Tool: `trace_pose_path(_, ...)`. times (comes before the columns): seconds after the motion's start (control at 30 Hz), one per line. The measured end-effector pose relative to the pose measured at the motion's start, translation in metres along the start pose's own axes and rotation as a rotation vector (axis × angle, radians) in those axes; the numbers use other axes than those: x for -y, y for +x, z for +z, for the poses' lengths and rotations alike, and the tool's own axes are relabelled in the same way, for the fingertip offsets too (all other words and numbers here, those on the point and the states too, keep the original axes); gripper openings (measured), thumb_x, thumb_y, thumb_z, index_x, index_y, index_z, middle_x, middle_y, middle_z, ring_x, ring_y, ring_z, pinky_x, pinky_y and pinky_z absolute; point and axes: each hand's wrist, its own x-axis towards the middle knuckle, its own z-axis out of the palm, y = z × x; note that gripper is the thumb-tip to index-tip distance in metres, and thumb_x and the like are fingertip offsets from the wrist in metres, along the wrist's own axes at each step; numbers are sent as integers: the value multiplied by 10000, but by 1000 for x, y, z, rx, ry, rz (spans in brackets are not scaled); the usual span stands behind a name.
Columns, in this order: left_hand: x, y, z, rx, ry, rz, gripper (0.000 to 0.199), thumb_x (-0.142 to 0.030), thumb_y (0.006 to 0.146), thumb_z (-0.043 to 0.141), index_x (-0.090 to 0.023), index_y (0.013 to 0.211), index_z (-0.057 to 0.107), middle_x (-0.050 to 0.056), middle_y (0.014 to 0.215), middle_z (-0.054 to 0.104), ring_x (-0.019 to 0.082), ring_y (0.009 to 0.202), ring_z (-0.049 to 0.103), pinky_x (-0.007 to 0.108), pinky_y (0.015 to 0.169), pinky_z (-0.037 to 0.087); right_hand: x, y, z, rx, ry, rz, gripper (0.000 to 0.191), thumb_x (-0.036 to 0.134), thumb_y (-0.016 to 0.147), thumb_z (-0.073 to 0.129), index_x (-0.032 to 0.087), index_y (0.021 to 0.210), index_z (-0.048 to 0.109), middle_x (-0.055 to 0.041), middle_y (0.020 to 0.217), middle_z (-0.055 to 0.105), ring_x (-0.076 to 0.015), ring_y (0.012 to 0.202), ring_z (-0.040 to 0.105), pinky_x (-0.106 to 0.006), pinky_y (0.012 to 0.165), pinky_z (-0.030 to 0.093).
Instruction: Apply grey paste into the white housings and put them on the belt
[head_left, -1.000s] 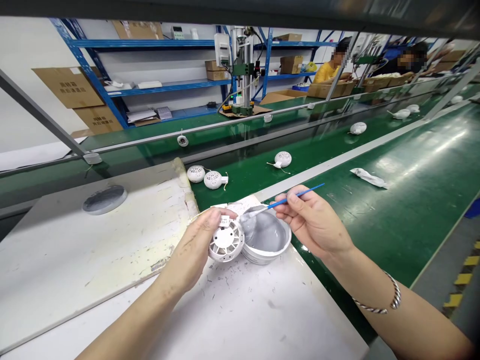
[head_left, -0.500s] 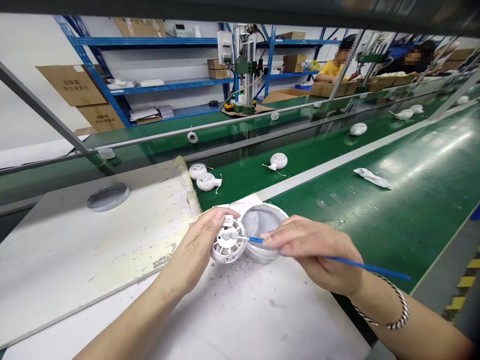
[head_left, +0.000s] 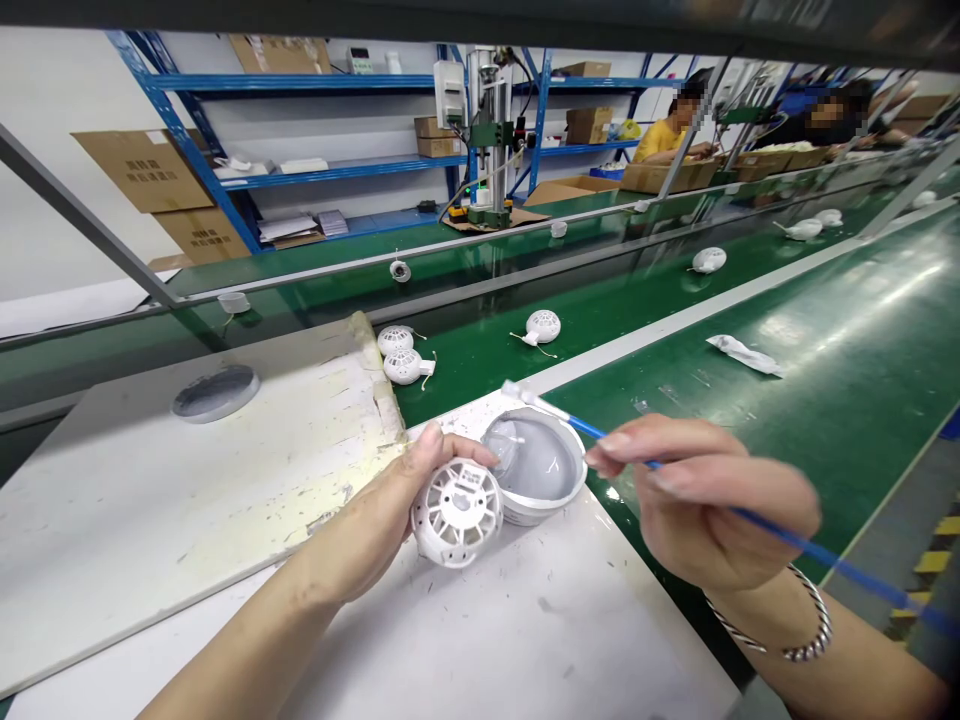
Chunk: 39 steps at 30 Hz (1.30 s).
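My left hand (head_left: 382, 500) grips a round white slotted housing (head_left: 459, 512) by its upper left side, its spoked face turned up with a grey patch at the centre. Between the fingers of my right hand (head_left: 712, 490) is a thin blue brush (head_left: 589, 428); its pale tip points up and left above the tub's rim. A white tub (head_left: 536, 512) of grey paste stands just right of the housing, on a white board (head_left: 570, 620).
Similar white housings (head_left: 405, 366) (head_left: 543, 327) lie on the green conveyor (head_left: 480, 360). A round grey-smeared lid (head_left: 216, 392) rests on the left board (head_left: 112, 480). A plastic packet (head_left: 744, 355) lies at right. Two people (head_left: 660, 135) work at the far right.
My right hand has lifted the brush off the housing and moved right. My left hand has lowered and tilted the housing slightly. The loose housing at centre has shifted left along the conveyor.
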Motion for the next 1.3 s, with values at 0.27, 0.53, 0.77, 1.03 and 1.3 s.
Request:
trace_pose_path(0.27, -9, -14, 8, 287, 253, 100, 538, -572, 987, 258, -280, 1220, 645, 61, 1220, 620, 255, 1140, 544, 407, 1015, 412, 8, 14, 19, 379, -217, -81, 107, 165, 920, 619, 123, 986, 691, -33, 780, 699, -108, 750, 638, -192, 689, 559)
trace_pose_path(0.53, -10, -17, 21, 103, 296, 77, 615, -502, 845, 658, -391, 1384, 384, 47, 1425, 441, 282, 1174, 500, 407, 908, 450, 15, 10, 13, 326, -473, -220, 304, 93, 969, 397, 72, 965, 700, -74, 786, 696, -167, 775, 607, -285, 671, 565)
trace_pose_path(0.77, -15, -20, 26, -54, 239, 46, 486, -520, 874, 606, -365, 1307, 449, 30, 1321, 500, 281, 1180, 468, 434, 978, 362, 24, 7, 17, 401, -552, -214, 334, 72, 952, 348, 41, 1057, 663, -80, 876, 704, -185, 816, 598, -302, 698, 570)
trace_pose_path(1.03, -18, -23, 23, -62, 253, 18, 530, -548, 872, 581, -349, 1331, 405, 42, 1229, 516, 261, 1084, 487, 407, 929, 365, 22, 4, 18, 453, -552, -171, 345, 84, 954, 354, 69, 1133, 648, -76, 909, 718, -176, 880, 624, -290, 833, 561)
trace_pose_path(1.3, -14, -25, 20, -30, 306, 145, 426, -473, 910, 542, -319, 1294, 445, 60, 1291, 520, 295, 1171, 454, 435, 994, 335, 22, 1, 19, 399, -524, -199, 366, 98, 953, 338, 66, 1133, 654, -80, 881, 697, -180, 858, 626, -287, 806, 555)
